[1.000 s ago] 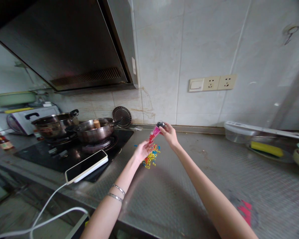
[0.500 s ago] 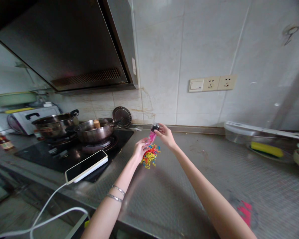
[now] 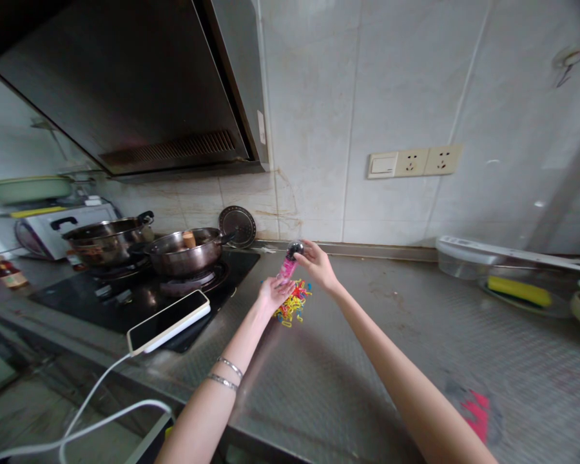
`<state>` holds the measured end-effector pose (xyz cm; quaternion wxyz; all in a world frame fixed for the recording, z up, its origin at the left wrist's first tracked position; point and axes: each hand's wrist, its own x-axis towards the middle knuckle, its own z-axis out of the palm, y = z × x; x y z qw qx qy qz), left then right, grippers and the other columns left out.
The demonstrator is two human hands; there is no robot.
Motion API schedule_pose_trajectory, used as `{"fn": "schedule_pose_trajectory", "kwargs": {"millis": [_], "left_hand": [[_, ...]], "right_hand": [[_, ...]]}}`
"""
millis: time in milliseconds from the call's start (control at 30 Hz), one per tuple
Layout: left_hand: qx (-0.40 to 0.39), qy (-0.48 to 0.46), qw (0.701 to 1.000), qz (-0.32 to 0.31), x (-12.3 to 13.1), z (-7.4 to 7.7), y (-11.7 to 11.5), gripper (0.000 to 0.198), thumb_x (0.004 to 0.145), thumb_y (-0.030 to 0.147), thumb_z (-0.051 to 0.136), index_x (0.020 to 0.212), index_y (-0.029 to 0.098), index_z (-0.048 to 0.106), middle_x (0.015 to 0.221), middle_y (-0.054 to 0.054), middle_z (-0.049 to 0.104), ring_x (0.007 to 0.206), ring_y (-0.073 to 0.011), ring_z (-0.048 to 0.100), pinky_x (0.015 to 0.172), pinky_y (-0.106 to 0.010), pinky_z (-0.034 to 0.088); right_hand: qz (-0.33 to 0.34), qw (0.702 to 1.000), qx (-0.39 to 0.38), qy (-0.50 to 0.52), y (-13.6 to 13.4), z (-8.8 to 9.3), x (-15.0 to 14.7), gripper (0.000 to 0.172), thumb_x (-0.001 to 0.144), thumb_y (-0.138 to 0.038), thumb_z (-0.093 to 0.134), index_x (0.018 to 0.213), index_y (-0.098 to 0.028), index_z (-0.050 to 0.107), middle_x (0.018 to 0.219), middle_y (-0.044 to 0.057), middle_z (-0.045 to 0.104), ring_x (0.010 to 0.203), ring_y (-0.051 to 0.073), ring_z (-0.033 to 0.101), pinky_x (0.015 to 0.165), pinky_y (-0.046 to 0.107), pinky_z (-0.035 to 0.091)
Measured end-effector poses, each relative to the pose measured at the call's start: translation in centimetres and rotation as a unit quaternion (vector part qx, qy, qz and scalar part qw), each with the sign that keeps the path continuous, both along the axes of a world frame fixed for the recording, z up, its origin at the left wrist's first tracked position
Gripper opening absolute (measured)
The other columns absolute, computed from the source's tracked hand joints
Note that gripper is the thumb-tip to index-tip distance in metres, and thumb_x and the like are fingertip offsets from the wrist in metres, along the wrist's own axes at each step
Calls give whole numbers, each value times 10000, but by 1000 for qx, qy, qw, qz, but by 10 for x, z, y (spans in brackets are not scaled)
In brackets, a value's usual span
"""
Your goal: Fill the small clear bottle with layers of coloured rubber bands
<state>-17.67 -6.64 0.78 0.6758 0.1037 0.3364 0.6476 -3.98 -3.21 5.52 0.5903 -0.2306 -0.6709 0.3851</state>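
Note:
My right hand (image 3: 318, 265) is closed around the upper end of a small clear bottle (image 3: 288, 265) with a black cap and pink contents. The bottle leans slightly, cap up. Below it my left hand (image 3: 273, 294) lies palm up with fingers stretched out, and the bottle's lower end is at those fingers. Whether it rests on them is hard to tell. Behind and under the left hand, a pile of small colourful rubber-band-like loops (image 3: 297, 301), yellow, red and blue, lies on the metal counter (image 3: 348, 361). The hand covers part of the pile.
Left of my hands is a black gas stove (image 3: 164, 303) bearing a pot (image 3: 104, 248) and a pan (image 3: 188, 254). A phone (image 3: 169, 320) with a white cable lies at its front edge. A clear plastic container (image 3: 464, 256) and a yellow sponge (image 3: 519, 292) are at the right.
The bottle has turned more upright and shifted slightly left, showing more of its black cap. My left hand's fingers have uncurled from it, and the palm now faces up.

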Motion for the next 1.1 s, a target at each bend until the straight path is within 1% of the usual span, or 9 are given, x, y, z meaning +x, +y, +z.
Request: {"fn": "schedule_pose_trajectory", "kwargs": {"millis": [167,333,467,567,667,767,833,967,1100], "left_hand": [[16,-12,999,-32,-1,-2,0,127,707,138,429,789,116,524,797,-148,606,843,-251,617,667,-350,521],[57,-12,997,-47,0,-3,2,67,732,100,465,745,123,526,760,-106,628,832,-246,632,632,-318,539],[61,-2,998,-36,3,0,3,105,776,85,469,834,87,557,748,-98,645,775,-214,648,581,-262,550],[57,-5,998,-13,4,2,3,149,801,81,466,912,62,564,758,-103,654,751,-192,654,561,-211,547],[68,-27,997,4,4,0,5,177,817,96,464,958,60,564,782,-101,659,753,-182,655,588,-210,555],[108,-49,993,-9,5,-3,5,187,820,90,462,974,58,564,838,-106,661,780,-173,651,664,-229,559],[130,-49,990,-20,7,-2,3,180,809,76,471,961,64,568,850,-101,660,782,-162,649,669,-217,555],[137,-16,988,-65,9,7,-8,155,785,129,514,922,94,579,820,-88,655,775,-163,647,536,-160,530],[132,19,982,-133,11,15,-18,113,754,142,520,846,102,573,840,-112,650,781,-179,644,460,-145,493]], "right_hand": [[-20,999,20,-22,-6,2,-2,458,706,-309,601,1137,-205,484,1048,81,618,926,177,588,820,337,470],[-44,997,37,-53,-9,1,-2,452,695,-301,611,1122,-213,488,999,70,617,898,174,583,768,323,489],[-66,994,58,-66,-9,0,1,521,716,-317,587,1202,-202,438,994,81,599,895,179,575,732,322,500],[-95,988,83,-88,-8,0,2,517,736,-322,564,1223,-202,438,1009,88,586,894,185,569,737,331,496],[-103,986,93,-97,-8,-1,3,500,745,-325,551,1221,-211,446,1019,87,583,894,186,566,745,333,492],[-92,988,84,-86,-8,-2,4,494,738,-323,560,1208,-218,454,1011,80,586,890,183,569,730,321,497],[-84,991,73,-74,-6,-3,6,494,725,-327,576,1193,-214,464,1003,77,589,891,183,571,722,314,499],[-69,996,31,-40,4,-7,9,515,706,-364,598,1176,-194,475,969,74,612,849,176,591,752,335,494],[-17,1000,-26,5,11,-9,9,534,702,-396,596,1173,-173,480,898,65,641,784,170,612,743,352,504]]}}
